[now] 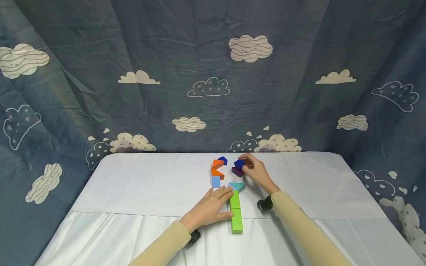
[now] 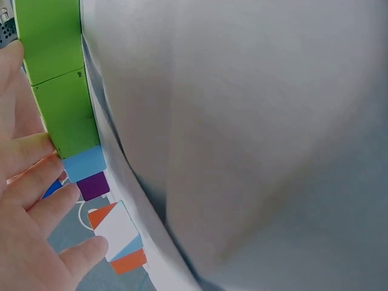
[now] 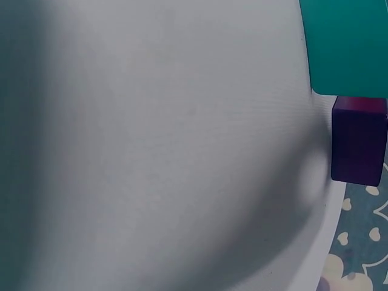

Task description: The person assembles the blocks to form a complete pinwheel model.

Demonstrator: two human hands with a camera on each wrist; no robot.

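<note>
My right hand (image 1: 257, 170) pinches a dark blue block (image 1: 239, 164) between thumb and fingers, just above or against a purple block (image 1: 237, 171); contact is unclear. My left hand (image 1: 211, 206) lies with extended fingers along the left side of two green blocks (image 1: 236, 222) set end to end. Its fingertips reach a small light blue piece beside the teal triangular block (image 1: 239, 187). In the left wrist view those fingers (image 2: 51, 209) spread near the green blocks (image 2: 63, 112). The right wrist view has the teal block (image 3: 348, 48) and purple block (image 3: 359, 142), but not the hand.
Left of the purple block, a light blue square block (image 1: 216, 181), two orange triangular blocks (image 1: 217, 163) and another dark blue block (image 1: 223, 160) form a column. The white-covered table (image 1: 149, 184) ends at a dark cloud-patterned curtain (image 1: 206, 111).
</note>
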